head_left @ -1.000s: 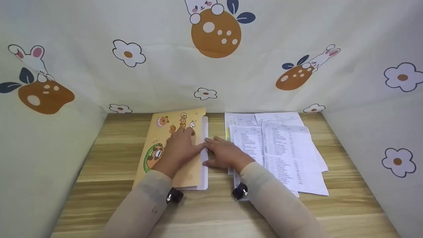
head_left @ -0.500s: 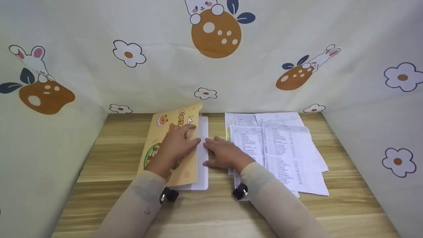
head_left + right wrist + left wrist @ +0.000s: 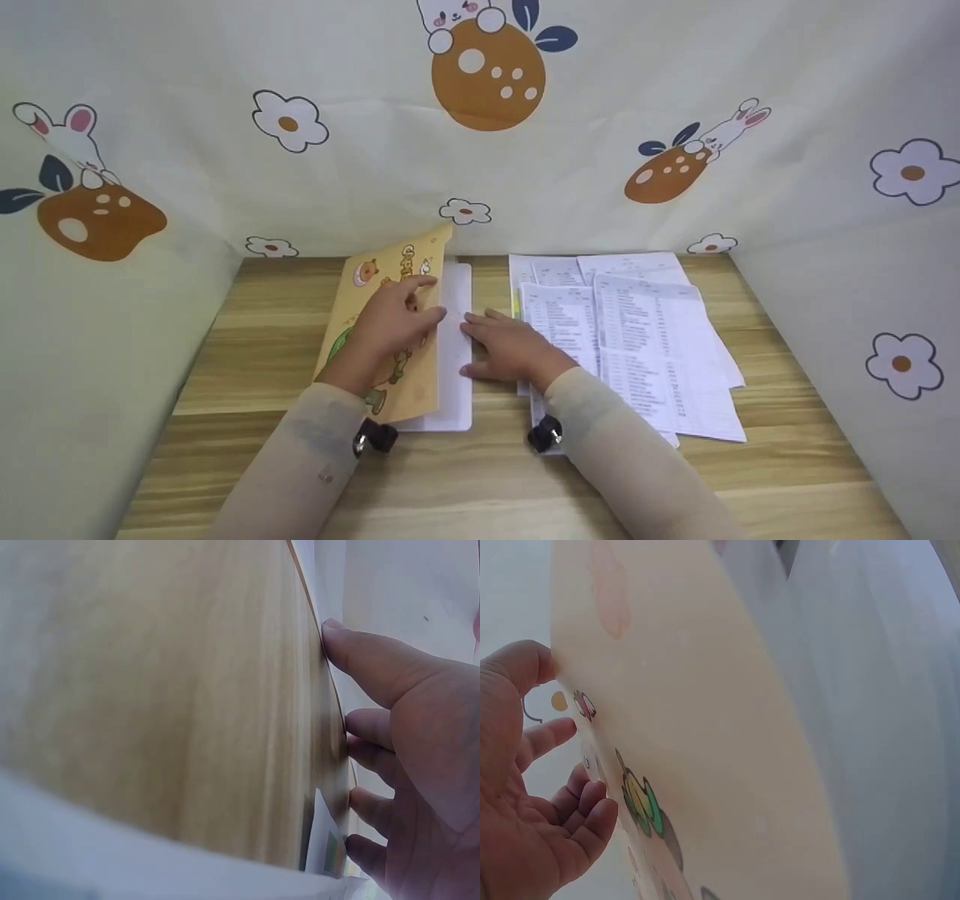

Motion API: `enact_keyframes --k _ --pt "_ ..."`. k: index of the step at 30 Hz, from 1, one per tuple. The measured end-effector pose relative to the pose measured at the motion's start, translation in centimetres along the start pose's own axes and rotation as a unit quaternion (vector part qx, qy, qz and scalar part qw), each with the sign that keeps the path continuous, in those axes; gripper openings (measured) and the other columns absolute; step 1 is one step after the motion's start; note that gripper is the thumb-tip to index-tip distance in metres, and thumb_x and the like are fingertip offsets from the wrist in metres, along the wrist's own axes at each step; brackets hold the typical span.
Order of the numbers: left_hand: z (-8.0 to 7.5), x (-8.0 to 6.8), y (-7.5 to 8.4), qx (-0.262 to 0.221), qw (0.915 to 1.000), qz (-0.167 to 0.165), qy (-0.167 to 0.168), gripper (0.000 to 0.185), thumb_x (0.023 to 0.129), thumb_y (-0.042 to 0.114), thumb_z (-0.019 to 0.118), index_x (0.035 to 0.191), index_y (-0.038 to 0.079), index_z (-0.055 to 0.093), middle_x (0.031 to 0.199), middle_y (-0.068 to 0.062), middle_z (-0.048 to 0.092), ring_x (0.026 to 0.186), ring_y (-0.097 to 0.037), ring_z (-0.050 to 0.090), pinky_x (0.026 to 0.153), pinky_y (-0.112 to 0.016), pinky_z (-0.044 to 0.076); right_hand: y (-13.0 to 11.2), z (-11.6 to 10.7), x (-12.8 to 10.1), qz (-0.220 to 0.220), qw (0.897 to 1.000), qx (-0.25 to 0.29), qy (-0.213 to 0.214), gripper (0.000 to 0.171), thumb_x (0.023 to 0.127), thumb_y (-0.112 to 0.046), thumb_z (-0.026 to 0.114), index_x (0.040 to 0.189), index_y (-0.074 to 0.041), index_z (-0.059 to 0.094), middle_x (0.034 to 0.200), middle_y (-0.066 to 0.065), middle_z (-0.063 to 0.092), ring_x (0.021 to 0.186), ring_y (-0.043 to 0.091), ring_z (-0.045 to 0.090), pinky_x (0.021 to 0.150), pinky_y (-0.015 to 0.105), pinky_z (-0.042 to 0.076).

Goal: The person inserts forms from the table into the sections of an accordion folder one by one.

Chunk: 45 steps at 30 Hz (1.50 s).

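- Yellow folder — long axis runs from the frame's bottom toward the top, cover lifted.
- Left hand pinches the cover's edge.
- Right hand — flat, fingers straight, on the counter.

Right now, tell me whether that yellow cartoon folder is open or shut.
Partly open. The left hand lifts the yellow folder's front cover off the white back sheet, whose edge the right hand touches.
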<state>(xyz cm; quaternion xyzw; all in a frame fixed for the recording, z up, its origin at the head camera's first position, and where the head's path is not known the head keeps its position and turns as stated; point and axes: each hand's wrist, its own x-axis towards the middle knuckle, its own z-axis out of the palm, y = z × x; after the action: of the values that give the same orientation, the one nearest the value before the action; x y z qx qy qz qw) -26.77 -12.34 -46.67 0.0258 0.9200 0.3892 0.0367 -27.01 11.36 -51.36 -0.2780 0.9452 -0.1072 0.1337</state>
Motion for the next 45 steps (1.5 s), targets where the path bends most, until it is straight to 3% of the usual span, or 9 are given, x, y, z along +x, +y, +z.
enact_keyframes --k 11,16,27,32,36,39,45 --pt "0.2 0.3 -0.3 -0.021 0.9991 0.036 0.009 0.062 0.090 0.043 0.072 0.151 0.034 0.062 0.125 -0.008 0.057 0.111 -0.025 0.054 0.091 -0.041 0.046 0.0 -0.2 -0.2 -0.010 1.000 0.007 0.006 0.085 0.095 -0.064 0.069 0.165 -0.023 0.043 0.176 -0.006 0.033 0.166 0.032 0.025 0.134 0.053 0.025" --pt "-0.1 0.2 -0.1 -0.024 0.9992 0.031 0.006 0.061 0.092 0.043 0.071 0.152 0.038 0.060 0.127 -0.006 0.057 0.112 -0.024 0.053 0.089 -0.039 0.046 -0.1 -0.2 -0.1 -0.003 1.000 0.002 0.001 0.086 0.094 -0.066 0.068 0.165 -0.025 0.042 0.176 -0.007 0.032 0.166 0.031 0.024 0.134 0.051 0.024" --pt "-2.6 -0.1 0.0 -0.053 0.9976 0.043 0.012 0.057 0.097 0.043 0.067 0.153 0.039 0.058 0.125 -0.006 0.056 0.107 -0.024 0.055 0.087 -0.040 0.049 -0.2 -0.2 0.0 0.005 1.000 0.009 -0.002 0.086 0.095 -0.066 0.069 0.166 -0.028 0.041 0.176 -0.009 0.031 0.166 0.031 0.024 0.133 0.053 0.025" --pt "-3.8 -0.3 -0.2 -0.081 0.9957 0.044 0.008 0.055 0.099 0.041 0.065 0.153 0.039 0.058 0.125 -0.007 0.055 0.108 -0.025 0.057 0.086 -0.040 0.052 0.0 -0.1 -0.1 0.017 1.000 0.023 -0.002 0.093 0.093 -0.066 0.071 0.170 -0.032 0.031 0.177 -0.009 0.030 0.167 0.030 0.024 0.133 0.053 0.026" --pt "-4.3 -0.4 -0.4 -0.089 0.9942 0.058 0.017 0.053 0.101 0.037 0.065 0.153 0.036 0.059 0.121 -0.007 0.057 0.102 -0.024 0.057 0.081 -0.037 0.052 0.1 0.0 -0.2 0.033 0.999 0.038 -0.002 0.103 0.091 -0.067 0.073 0.172 -0.037 0.017 0.176 0.001 0.032 0.166 0.032 0.026 0.132 0.054 0.028" --pt "-4.6 -0.4 -0.6 -0.103 0.9919 0.072 0.018 0.052 0.102 0.033 0.064 0.154 0.033 0.059 0.116 -0.007 0.058 0.097 -0.023 0.057 0.076 -0.035 0.052 0.2 -0.1 -0.2 0.035 0.999 0.041 -0.003 0.109 0.091 -0.067 0.074 0.173 -0.034 0.011 0.175 0.010 0.033 0.165 0.034 0.028 0.132 0.054 0.028" --pt "-5.1 -0.5 -0.9 -0.122 0.9893 0.078 0.012 0.051 0.103 0.033 0.064 0.153 0.036 0.059 0.114 -0.006 0.058 0.091 -0.023 0.055 0.070 -0.033 0.050 0.4 -0.1 -0.3 0.012 0.999 0.028 -0.009 0.097 0.096 -0.062 0.071 0.172 -0.028 0.023 0.177 -0.002 0.031 0.166 0.031 0.024 0.134 0.053 0.025"
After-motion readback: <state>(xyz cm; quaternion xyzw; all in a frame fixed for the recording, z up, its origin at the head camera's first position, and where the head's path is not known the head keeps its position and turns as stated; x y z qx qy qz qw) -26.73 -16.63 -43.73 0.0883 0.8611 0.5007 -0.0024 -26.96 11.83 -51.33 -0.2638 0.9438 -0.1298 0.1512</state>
